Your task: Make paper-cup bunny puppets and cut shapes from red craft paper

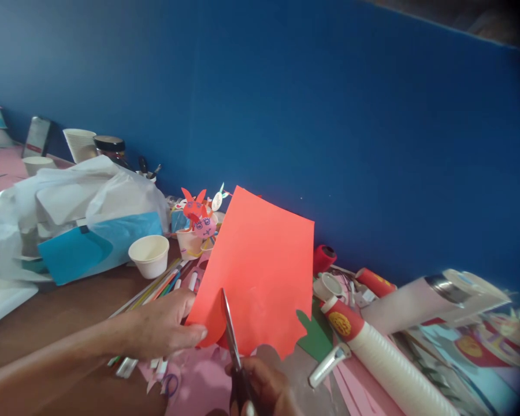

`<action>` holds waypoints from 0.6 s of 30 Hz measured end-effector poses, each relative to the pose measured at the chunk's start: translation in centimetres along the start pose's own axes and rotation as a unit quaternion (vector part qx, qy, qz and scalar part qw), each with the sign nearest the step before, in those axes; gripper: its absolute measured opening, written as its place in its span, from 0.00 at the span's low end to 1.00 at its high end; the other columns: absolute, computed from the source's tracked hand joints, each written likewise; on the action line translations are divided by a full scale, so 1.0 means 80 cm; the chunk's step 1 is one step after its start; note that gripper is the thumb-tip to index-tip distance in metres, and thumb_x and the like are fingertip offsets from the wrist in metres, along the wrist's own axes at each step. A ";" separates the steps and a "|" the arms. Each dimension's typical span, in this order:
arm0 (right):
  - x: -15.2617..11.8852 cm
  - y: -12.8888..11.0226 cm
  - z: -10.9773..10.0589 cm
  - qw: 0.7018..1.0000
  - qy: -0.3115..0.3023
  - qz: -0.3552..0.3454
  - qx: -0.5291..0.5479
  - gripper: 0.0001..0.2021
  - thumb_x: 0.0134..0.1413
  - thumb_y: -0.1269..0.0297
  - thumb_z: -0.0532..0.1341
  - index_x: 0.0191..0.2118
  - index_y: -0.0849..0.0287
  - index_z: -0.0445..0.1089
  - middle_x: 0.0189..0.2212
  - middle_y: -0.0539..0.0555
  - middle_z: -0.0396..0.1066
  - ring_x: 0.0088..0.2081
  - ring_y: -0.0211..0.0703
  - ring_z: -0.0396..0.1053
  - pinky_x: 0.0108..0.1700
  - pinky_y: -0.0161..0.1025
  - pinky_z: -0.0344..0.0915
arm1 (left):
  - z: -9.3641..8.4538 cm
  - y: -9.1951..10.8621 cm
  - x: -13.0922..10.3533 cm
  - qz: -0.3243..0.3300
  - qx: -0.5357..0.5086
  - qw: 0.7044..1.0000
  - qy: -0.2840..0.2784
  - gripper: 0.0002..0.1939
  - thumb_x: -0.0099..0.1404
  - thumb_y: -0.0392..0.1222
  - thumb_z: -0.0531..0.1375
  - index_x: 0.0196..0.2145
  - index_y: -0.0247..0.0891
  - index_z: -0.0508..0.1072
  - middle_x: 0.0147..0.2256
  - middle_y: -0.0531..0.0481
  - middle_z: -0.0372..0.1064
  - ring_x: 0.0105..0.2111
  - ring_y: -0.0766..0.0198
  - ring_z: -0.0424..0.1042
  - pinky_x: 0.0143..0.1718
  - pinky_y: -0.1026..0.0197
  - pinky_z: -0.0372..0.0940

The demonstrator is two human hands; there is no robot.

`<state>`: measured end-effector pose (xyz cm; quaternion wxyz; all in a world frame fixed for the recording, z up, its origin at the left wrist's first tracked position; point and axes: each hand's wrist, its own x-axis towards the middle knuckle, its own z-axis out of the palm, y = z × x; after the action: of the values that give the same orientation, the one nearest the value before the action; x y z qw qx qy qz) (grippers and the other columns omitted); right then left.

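A large sheet of red paper (266,260) is held up at the middle of the view, with ragged cut-outs along its lower right edge. My left hand (160,326) pinches its lower left corner, thumb on the near face. In my right hand (264,384) is a pair of scissors (230,323), pointing up and away from me. One blade lies over the front of the sheet, at a curved cut in its lower left part. The other blade is mostly hidden behind the paper.
Left stand a white paper cup (149,257) and a plastic bag (99,190) with blue paper (75,254). Coloured pencils (156,286) lie beside my left hand. At right are stacked paper cups (403,367), a box cutter (329,365), a pale bottle (409,303) and green paper (318,335). A blue partition (329,115) rises behind.
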<state>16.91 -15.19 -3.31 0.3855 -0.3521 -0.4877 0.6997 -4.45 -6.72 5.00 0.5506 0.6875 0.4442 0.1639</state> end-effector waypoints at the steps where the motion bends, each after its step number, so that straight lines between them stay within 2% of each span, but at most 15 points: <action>1: 0.000 0.001 -0.002 1.000 -0.003 0.011 -0.001 0.27 0.40 0.45 0.62 0.40 0.63 0.64 0.18 0.49 0.63 0.20 0.36 0.65 0.21 0.31 0.58 | -0.001 0.001 0.000 0.001 0.014 1.000 -0.015 0.10 0.49 0.40 0.55 0.14 0.37 0.62 0.11 0.59 0.53 0.13 0.72 0.48 0.16 0.66 0.46; 10: 0.009 0.009 -0.005 0.997 -0.033 0.035 0.051 0.29 0.37 0.46 0.64 0.41 0.62 0.62 0.16 0.47 0.63 0.22 0.38 0.67 0.24 0.32 0.58 | -0.005 -0.010 0.010 0.014 0.017 0.993 -0.118 0.15 0.55 0.41 0.51 0.13 0.38 0.57 0.11 0.58 0.52 0.11 0.72 0.49 0.14 0.66 0.46; 13: 0.008 0.006 0.000 0.997 -0.038 0.020 0.062 0.30 0.36 0.46 0.65 0.42 0.63 0.61 0.14 0.45 0.61 0.19 0.36 0.65 0.22 0.31 0.57 | -0.008 -0.001 0.013 0.011 0.013 0.990 -0.139 0.18 0.54 0.41 0.52 0.10 0.37 0.57 0.10 0.57 0.52 0.11 0.73 0.48 0.14 0.66 0.45; 18: 0.005 0.011 0.002 0.998 0.002 -0.009 0.058 0.30 0.35 0.45 0.64 0.41 0.62 0.61 0.17 0.46 0.62 0.18 0.33 0.61 0.21 0.30 0.55 | -0.011 0.013 0.016 0.009 0.019 0.984 -0.175 0.18 0.54 0.39 0.53 0.09 0.37 0.57 0.09 0.58 0.51 0.10 0.73 0.47 0.13 0.66 0.44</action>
<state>16.42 -15.08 -4.14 0.4120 -0.3261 -0.4491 0.7227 -3.91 -5.16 5.90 0.6056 0.7196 0.3376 0.0375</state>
